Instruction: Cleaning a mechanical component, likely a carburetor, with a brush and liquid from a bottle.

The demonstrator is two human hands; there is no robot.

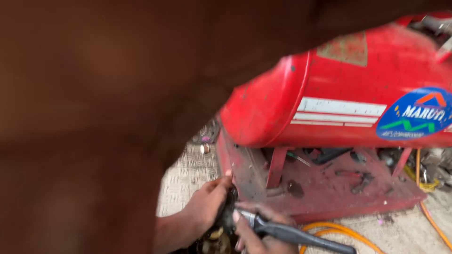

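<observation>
My left hand [207, 204] reaches in from the left at the bottom of the view and grips a small dark, greasy part [229, 214] by the front corner of a red base frame [329, 190]. My right hand [252, 235] is just below it, closed on pliers with dark handles [292, 234]. The pliers' metal jaws point at the dark part. What lies under the hands is cut off by the frame edge.
A red compressor tank [348, 89] with a blue oval sticker rests on legs above the base frame. An orange hose [339, 230] curls on the floor at right. Patterned metal flooring [188, 174] lies behind the hands. A blurred brown mass [94, 117] blocks the left and top.
</observation>
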